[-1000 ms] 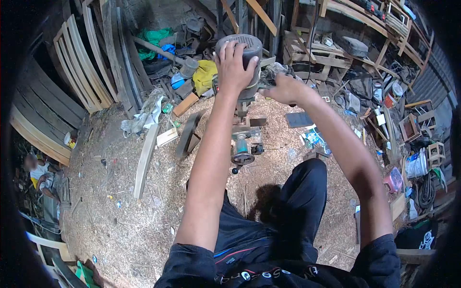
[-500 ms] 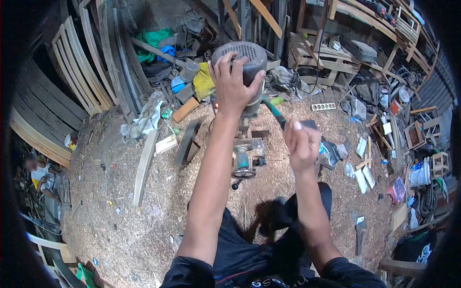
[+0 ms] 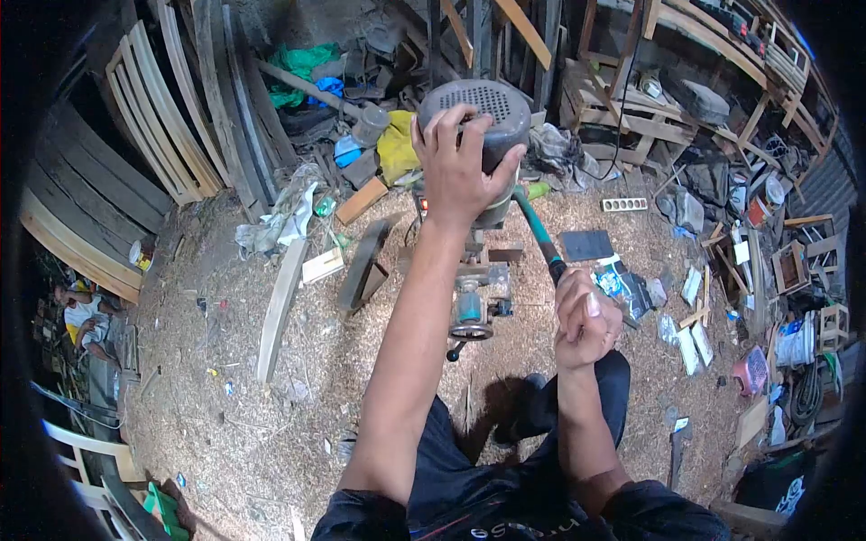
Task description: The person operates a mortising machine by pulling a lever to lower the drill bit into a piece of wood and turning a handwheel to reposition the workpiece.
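A floor-standing machine with a perforated grey motor housing (image 3: 478, 95) on top stands in front of me. My left hand (image 3: 460, 171) lies over the near side of this housing, fingers spread on its top edge. A green lever (image 3: 537, 225) with a dark grip slants out from the machine's right side. My right hand (image 3: 586, 320) is closed around the grip end of that lever. Lower on the machine are a metal handwheel (image 3: 471, 332) and a small black knob (image 3: 454, 355). My left forearm hides part of the column.
Wood shavings cover the floor (image 3: 298, 433). Curved wooden pieces (image 3: 162, 117) lean at the left, where another person (image 3: 86, 320) sits. A white power strip (image 3: 624, 205) lies beyond the lever. A curved board (image 3: 281, 311) lies left of the machine. Scrap lines the right side.
My right hand has come down and nearer to me with the lever end. My left hand stays on the motor housing. The whole view has shifted slightly.
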Demonstrator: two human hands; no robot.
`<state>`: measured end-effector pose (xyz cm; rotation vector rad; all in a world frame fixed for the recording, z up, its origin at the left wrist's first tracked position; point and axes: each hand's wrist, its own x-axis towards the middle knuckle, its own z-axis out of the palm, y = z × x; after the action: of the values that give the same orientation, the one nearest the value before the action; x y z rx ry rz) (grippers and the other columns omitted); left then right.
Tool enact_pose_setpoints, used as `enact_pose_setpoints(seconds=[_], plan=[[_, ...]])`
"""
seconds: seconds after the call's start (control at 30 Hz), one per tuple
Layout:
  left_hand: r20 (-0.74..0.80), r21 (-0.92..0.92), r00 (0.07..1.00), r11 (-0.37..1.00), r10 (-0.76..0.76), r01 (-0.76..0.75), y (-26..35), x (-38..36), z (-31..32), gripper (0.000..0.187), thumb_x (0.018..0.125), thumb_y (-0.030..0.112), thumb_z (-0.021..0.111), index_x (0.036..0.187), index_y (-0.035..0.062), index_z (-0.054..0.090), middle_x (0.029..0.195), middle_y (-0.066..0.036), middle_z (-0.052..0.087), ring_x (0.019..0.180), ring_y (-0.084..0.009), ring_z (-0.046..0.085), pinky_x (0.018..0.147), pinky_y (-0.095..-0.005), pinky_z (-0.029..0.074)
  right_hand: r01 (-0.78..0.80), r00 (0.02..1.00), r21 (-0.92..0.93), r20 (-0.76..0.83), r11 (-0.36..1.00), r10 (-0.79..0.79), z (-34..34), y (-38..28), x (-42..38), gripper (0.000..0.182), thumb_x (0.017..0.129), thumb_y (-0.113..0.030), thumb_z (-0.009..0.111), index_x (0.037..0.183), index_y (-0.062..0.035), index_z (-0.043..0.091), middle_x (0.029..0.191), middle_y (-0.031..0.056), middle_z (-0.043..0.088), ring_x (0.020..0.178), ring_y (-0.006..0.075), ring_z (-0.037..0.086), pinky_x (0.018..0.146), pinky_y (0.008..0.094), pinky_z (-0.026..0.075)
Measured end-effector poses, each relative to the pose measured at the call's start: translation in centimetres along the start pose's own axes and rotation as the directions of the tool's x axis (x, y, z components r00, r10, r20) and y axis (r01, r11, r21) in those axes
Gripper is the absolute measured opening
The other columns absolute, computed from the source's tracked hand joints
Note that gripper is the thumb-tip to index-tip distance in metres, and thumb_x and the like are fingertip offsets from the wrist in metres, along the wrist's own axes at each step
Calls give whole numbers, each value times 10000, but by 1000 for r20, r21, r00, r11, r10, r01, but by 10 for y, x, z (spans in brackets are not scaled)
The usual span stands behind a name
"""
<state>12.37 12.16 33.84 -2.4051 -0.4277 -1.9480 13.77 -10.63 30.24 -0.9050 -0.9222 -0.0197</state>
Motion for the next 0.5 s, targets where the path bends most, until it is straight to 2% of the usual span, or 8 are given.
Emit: enact_pose_setpoints(seconds=[0.2, 0.3, 0.5], plan=[[-13, 0, 1000, 1000, 16, -16, -1, 1, 1, 488, 758, 470, 788, 1076, 139, 624, 1190, -64, 521, 1166, -292, 491, 1067, -567, 252, 77, 997, 80, -21, 994, -75, 1, 7, -8, 481, 918, -253, 468, 491, -80, 330, 488, 40, 406, 512, 184, 393, 652, 359, 351], [1, 56, 998, 997, 59, -59, -2, 1, -1, 481, 787, 457, 778, 1077, 105, 623, 1186, -95, 533, 1145, -302, 489, 1058, -513, 308, 95, 995, 64, -38, 993, -93, 1, 8, -13, 490, 932, -268, 457, 498, -83, 324, 489, 38, 404, 512, 190, 392, 680, 370, 357], [-11, 61, 996, 995, 83, -82, -1, -3, 0, 471, 790, 448, 780, 1077, 108, 625, 1178, -91, 538, 1119, -299, 496, 995, -491, 341, 117, 993, 39, -35, 992, -116, -4, 11, -24, 509, 960, -292, 436, 502, -98, 326, 485, 37, 408, 517, 197, 411, 694, 375, 368]])
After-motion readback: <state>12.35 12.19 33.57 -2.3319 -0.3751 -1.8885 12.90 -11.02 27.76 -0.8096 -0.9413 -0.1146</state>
